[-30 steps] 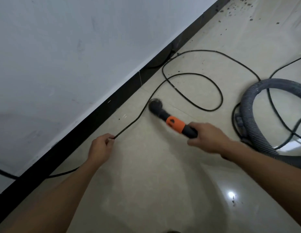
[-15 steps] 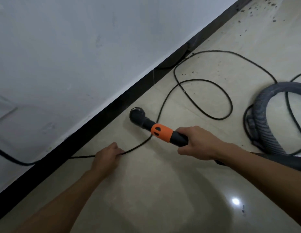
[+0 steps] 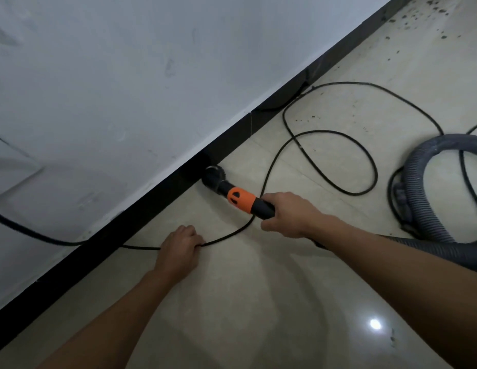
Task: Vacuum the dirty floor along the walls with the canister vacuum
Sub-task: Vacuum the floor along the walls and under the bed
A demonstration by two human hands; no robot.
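My right grip (image 3: 288, 215) is wrapped closed around the black tube of the vacuum wand (image 3: 265, 209), just behind its orange collar (image 3: 238, 198). Ahead of that grip, the round brush nozzle (image 3: 214, 175) sits low on the beige floor (image 3: 232, 302), right up against the black baseboard (image 3: 141, 217) at the foot of the white wall (image 3: 125, 75).

My left grip (image 3: 180, 242) is nearer to me and closer to the baseboard. It is curled narrow around the thin black power cord (image 3: 232, 233), knuckles up, down near the floor. From this grip the cord runs one way to the baseboard and on across the wall. The other way it crosses the wand just beside my right grip, though I cannot tell whether over or under. It then spreads into loose loops on the floor beyond.

Behind my right grip the grey ribbed hose (image 3: 418, 166) trails past my forearm and curls into a big coil off to that side. Dark specks of dirt (image 3: 406, 16) lie scattered far ahead of both grips, near the baseboard.
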